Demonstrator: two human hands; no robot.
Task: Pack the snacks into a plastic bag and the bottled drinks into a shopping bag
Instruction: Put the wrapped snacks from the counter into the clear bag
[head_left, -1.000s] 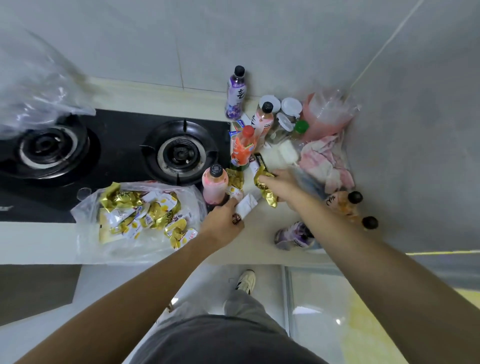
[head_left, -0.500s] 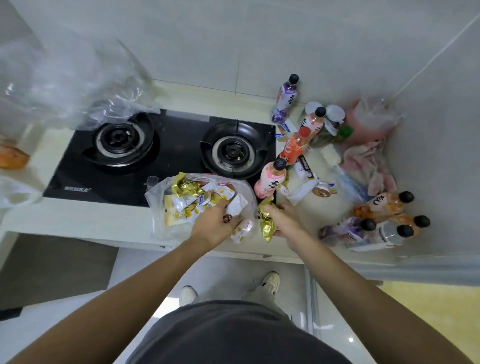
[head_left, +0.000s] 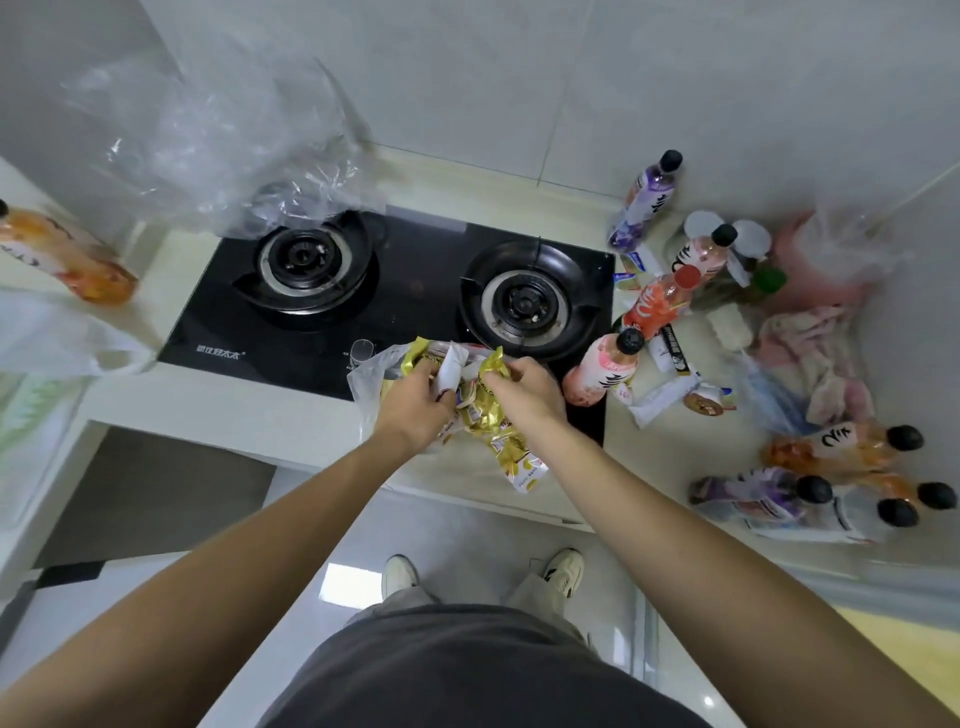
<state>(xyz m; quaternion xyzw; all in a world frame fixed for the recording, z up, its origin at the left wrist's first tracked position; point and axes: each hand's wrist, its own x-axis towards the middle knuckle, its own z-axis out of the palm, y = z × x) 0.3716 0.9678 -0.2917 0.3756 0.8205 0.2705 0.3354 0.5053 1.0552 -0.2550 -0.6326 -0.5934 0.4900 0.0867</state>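
I'm holding a white snack packet (head_left: 448, 375) in my left hand (head_left: 415, 402), fingers curled round it, and pinching a gold snack wrapper (head_left: 488, 400) with my right hand (head_left: 524, 392), both at the mouth of the plastic bag (head_left: 363, 379) sitting on the counter edge by the stove (head_left: 395, 301).

Risk: the bag is lying slack and partly over the edge, so packets are likely sliding out; one gold packet (head_left: 522, 467) is already hanging toward the floor. My right forearm is passing close to the pink bottle (head_left: 602, 369) and could be knocking it over.

Versus a second ago: both hands are now over the bag instead of reaching among the loose snacks (head_left: 670, 400) on the right, and the view is swinging left, showing an orange bottle (head_left: 62, 254) and a white shopping bag (head_left: 57, 338).
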